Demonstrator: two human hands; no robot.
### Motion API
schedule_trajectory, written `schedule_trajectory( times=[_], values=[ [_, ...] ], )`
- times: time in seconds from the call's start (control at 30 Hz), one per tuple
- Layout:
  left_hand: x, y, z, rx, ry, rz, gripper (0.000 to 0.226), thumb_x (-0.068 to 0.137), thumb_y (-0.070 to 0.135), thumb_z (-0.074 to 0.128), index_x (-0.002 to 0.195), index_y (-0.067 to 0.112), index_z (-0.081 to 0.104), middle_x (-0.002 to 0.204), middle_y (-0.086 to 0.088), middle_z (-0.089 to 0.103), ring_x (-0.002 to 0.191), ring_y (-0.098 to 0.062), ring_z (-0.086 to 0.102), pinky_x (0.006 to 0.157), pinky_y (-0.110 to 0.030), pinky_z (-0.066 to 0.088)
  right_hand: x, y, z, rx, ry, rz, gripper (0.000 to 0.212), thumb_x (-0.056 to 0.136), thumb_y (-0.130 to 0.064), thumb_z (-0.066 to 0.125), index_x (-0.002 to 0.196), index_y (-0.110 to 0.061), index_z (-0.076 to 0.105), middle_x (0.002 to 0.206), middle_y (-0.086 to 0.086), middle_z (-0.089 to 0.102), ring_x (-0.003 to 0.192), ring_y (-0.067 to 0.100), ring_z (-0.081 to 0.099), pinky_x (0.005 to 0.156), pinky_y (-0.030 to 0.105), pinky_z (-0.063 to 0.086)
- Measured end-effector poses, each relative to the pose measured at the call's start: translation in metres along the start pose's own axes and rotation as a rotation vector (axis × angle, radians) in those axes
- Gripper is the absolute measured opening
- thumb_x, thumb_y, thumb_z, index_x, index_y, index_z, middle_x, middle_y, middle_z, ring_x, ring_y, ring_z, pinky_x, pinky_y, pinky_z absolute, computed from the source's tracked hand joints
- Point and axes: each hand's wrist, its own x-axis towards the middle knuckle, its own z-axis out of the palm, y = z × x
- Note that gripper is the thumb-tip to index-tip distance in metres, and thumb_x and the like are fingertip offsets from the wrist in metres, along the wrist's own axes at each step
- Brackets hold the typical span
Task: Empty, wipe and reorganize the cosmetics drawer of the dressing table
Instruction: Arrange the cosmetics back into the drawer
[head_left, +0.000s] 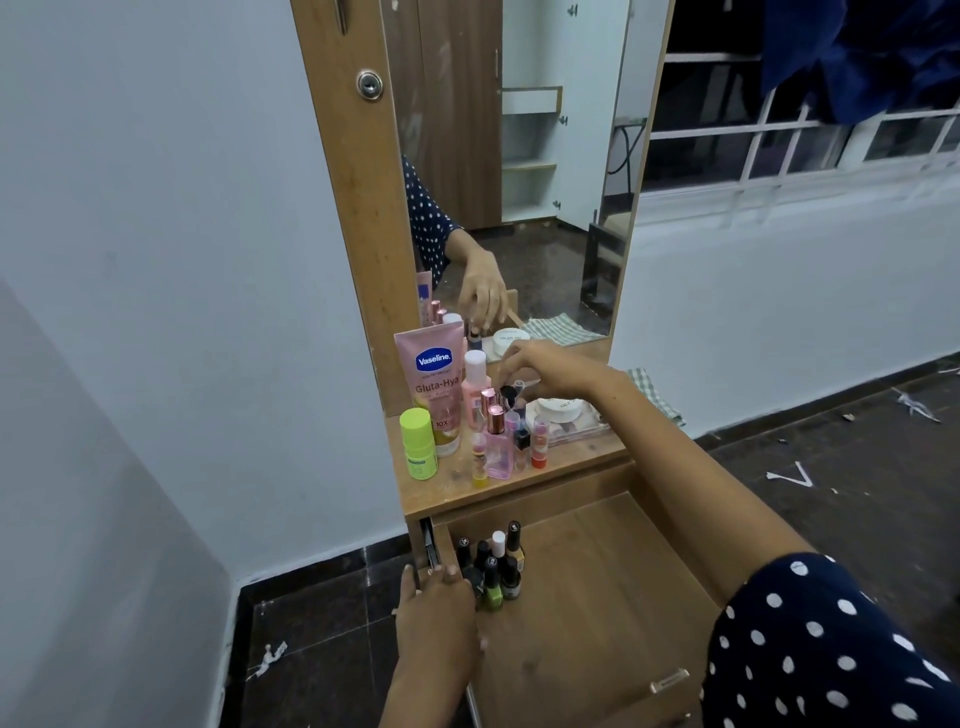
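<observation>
My right hand (550, 371) has its grip pinched on a small dark-capped bottle (508, 393) amid the crowd on the counter (519, 486); my left hand (439, 605) lies open against the drawer (597, 582) corner beside the nail polishes (493, 564). I'd lift straight up so the neighbours don't topple, then stand it next to those polishes.

Bedroom in home. Wooden dressing table (511, 491) with tall mirror (519, 171) at centre of frame. Mirror shows wardrobe (457, 114). Barred window (810, 135) upper right, cloth (857, 57) hanging there. Dark tile floor (831, 467) at right.
</observation>
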Motion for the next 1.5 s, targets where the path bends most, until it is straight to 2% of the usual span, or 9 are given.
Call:
schedule_trajectory(
  times=[0.27, 0.47, 0.63, 0.77, 0.87, 1.0, 1.13, 1.3, 1.5],
  values=[
    [-0.001, -0.002, 0.002, -0.03, 0.015, 0.017, 0.056, 0.092, 0.037, 0.054, 0.142, 0.018, 0.038, 0.152, -0.004, 0.029, 0.143, -0.017, 0.019, 0.116, -0.046, -0.001, -0.017, -0.005, -0.018, 0.07, 0.207, 0.014, 0.027, 0.078, -0.006, 0.073, 0.097, -0.025, 0.07, 0.117, 0.0, 0.059, 0.109, 0.018, 0.052, 0.089, 0.028, 0.039],
    [-0.003, -0.002, 0.005, -0.071, 0.044, 0.014, 0.056, 0.092, 0.036, 0.055, 0.143, 0.018, 0.037, 0.153, -0.003, 0.028, 0.144, -0.017, 0.019, 0.117, -0.046, 0.001, -0.072, -0.03, -0.02, 0.27, 0.481, -0.006, 0.024, 0.081, -0.015, 0.073, 0.104, -0.017, 0.067, 0.106, -0.006, 0.066, 0.101, 0.008, 0.059, 0.088, 0.022, 0.045],
    [-0.009, -0.001, 0.004, -0.072, 0.065, 0.015, 0.056, 0.093, 0.037, 0.053, 0.143, 0.017, 0.036, 0.154, -0.005, 0.024, 0.144, -0.018, 0.018, 0.116, -0.046, 0.001, -0.129, -0.052, 0.002, 0.434, 0.601, 0.063, 0.023, 0.083, -0.018, 0.071, 0.105, -0.017, 0.066, 0.103, -0.011, 0.067, 0.099, 0.002, 0.061, 0.085, 0.015, 0.048],
    [-0.013, -0.002, 0.004, -0.092, 0.094, 0.015, 0.056, 0.093, 0.036, 0.053, 0.143, 0.016, 0.035, 0.155, -0.005, 0.024, 0.144, -0.019, 0.018, 0.116, -0.045, 0.003, -0.162, -0.064, 0.046, 0.589, 0.476, 0.169, 0.021, 0.081, -0.015, 0.072, 0.1, -0.019, 0.065, 0.096, -0.01, 0.068, 0.09, -0.003, 0.064, 0.075, 0.011, 0.05],
    [-0.016, -0.002, 0.005, -0.134, 0.117, 0.007, 0.058, 0.093, 0.035, 0.054, 0.144, 0.015, 0.033, 0.153, -0.004, 0.028, 0.143, -0.018, 0.02, 0.116, -0.045, 0.004, -0.17, -0.066, 0.09, 0.557, 0.337, 0.276, 0.023, 0.077, -0.018, 0.077, 0.096, -0.023, 0.064, 0.09, -0.012, 0.069, 0.087, -0.006, 0.063, 0.072, 0.009, 0.048],
    [-0.02, -0.003, 0.003, -0.172, 0.129, 0.017, 0.055, 0.093, 0.035, 0.054, 0.142, 0.017, 0.037, 0.153, -0.002, 0.028, 0.143, -0.018, 0.019, 0.116, -0.045, 0.003, -0.158, -0.062, 0.137, 0.595, 0.217, 0.456, 0.027, 0.076, -0.002, 0.074, 0.097, -0.013, 0.062, 0.083, -0.003, 0.068, 0.075, 0.004, 0.063, 0.063, 0.005, 0.044],
    [-0.021, -0.004, 0.006, -0.2, 0.125, 0.015, 0.057, 0.094, 0.038, 0.053, 0.145, 0.019, 0.034, 0.156, -0.001, 0.024, 0.145, -0.017, 0.015, 0.116, -0.045, 0.001, -0.137, -0.053, 0.164, 0.453, 0.179, 0.543, 0.023, 0.075, 0.002, 0.071, 0.095, -0.01, 0.07, 0.084, -0.001, 0.063, 0.084, 0.016, 0.064, 0.077, 0.024, 0.053],
    [-0.022, -0.006, 0.01, -0.201, 0.111, 0.024, 0.06, 0.095, 0.039, 0.051, 0.147, 0.02, 0.029, 0.157, -0.001, 0.019, 0.146, -0.019, 0.011, 0.116, -0.046, 0.0, -0.124, -0.047, 0.184, 0.369, 0.129, 0.572, 0.024, 0.076, 0.001, 0.064, 0.097, -0.01, 0.067, 0.093, 0.003, 0.067, 0.079, 0.011, 0.058, 0.065, 0.01, 0.039],
    [-0.023, -0.007, 0.009, -0.228, 0.108, 0.02, 0.061, 0.095, 0.039, 0.05, 0.148, 0.02, 0.027, 0.157, -0.001, 0.02, 0.146, -0.018, 0.01, 0.116, -0.045, -0.001, -0.131, -0.048, 0.182, 0.409, 0.121, 0.544, 0.031, 0.076, 0.0, 0.069, 0.105, -0.011, 0.063, 0.1, 0.007, 0.067, 0.093, 0.02, 0.064, 0.081, 0.029, 0.054]
  ],
)
